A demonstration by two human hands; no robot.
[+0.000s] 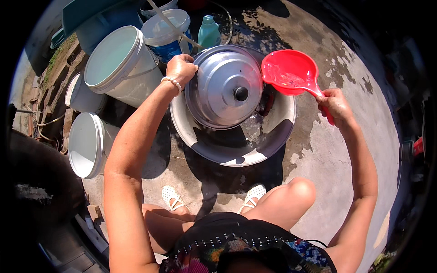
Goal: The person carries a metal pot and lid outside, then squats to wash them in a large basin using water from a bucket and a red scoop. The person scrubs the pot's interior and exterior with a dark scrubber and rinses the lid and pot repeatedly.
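My left hand (182,69), with a beaded bracelet at the wrist, is closed on the left rim of a large round metal lid (221,77). The lid has a black knob and sits over a wide light basin (283,132), covering much of its far part. Water (253,126) glints in the uncovered near part. In my right hand (336,105) is the handle of a red plastic dipper (291,68), its bowl beside the lid's right edge, with some clear water inside. Dark shadow hides part of the basin's inside.
A large white bucket (146,77) of water stands left of the lid, with smaller white buckets (85,143) nearer me. Behind are a blue-labelled bucket (167,45), a teal bottle (209,34) and a hose (230,27). The concrete floor (346,150) is wet in patches.
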